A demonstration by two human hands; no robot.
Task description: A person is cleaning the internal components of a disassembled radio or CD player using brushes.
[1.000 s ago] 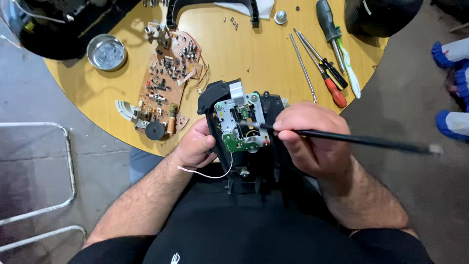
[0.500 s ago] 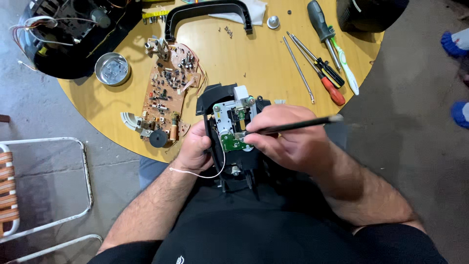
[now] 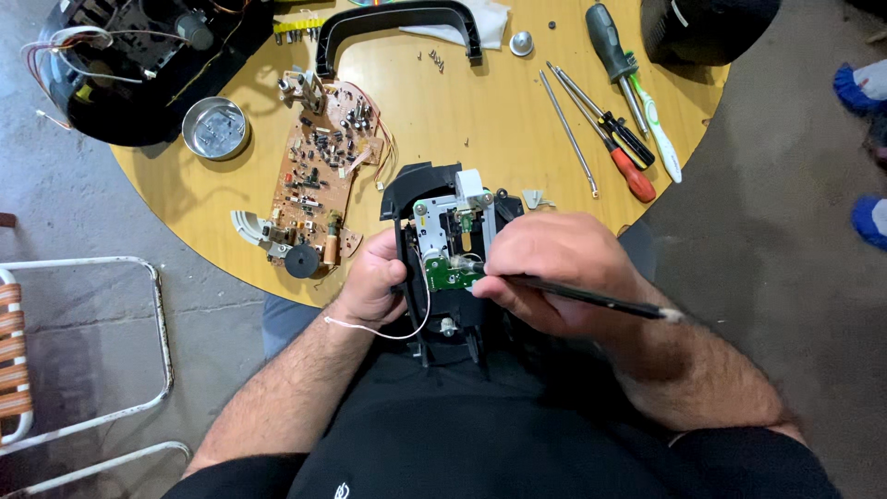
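Note:
A black plastic module (image 3: 420, 189) with a metal mechanism and a small green circuit board (image 3: 450, 274) rests at the near edge of a round yellow table (image 3: 434, 115), over my lap. My left hand (image 3: 370, 282) grips its left side; a thin white wire (image 3: 374, 331) loops below that hand. My right hand (image 3: 554, 268) holds a thin black rod-like tool (image 3: 591, 298) like a pen, its tip at the green board. The tool's far end points right.
A brown circuit board (image 3: 319, 176) lies left of the module. Screwdrivers (image 3: 624, 120), thin metal rods and a white-green toothbrush lie at the right. A round tin (image 3: 215, 127), an open black casing (image 3: 139, 65), a black handle (image 3: 397, 23) and loose screws are at the back. A metal chair frame (image 3: 92, 360) stands left.
The view has shifted slightly. My right hand slid down and left over the module, and the tool swung from pointing up-right to pointing down-right. My left hand kept its grip.

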